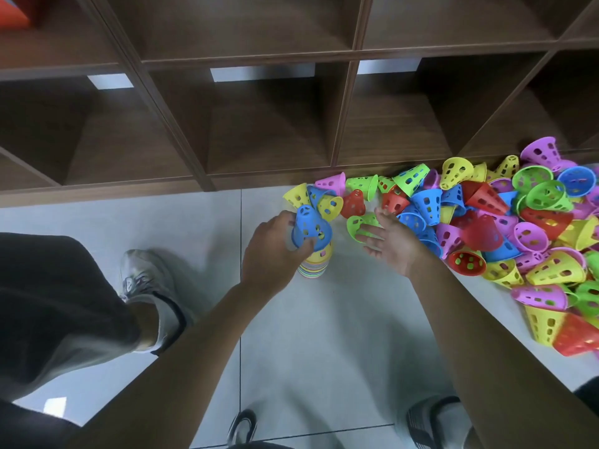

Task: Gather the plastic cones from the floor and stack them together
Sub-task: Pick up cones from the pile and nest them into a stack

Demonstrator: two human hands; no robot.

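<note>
Here the left hand (pixel 272 251) grips a blue cone (pixel 311 230) on the stack (pixel 316 265) at frame centre; the right hand (pixel 393 241), fingers spread and holding nothing, touches a green cone (pixel 358 223) just above it.

The pile of cones (pixel 505 228) runs off the right edge. The left hand (pixel 272 251) covers part of the stack (pixel 316 264). The right hand's (pixel 393 239) fingertips (pixel 369 233) are blurred, contact with the green cone (pixel 356 223) indeterminate.

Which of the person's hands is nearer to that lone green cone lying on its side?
Right. The right hand reaches over the green cone, fingers open; the left hand is further left, gripping the blue cone atop the stack.
</note>
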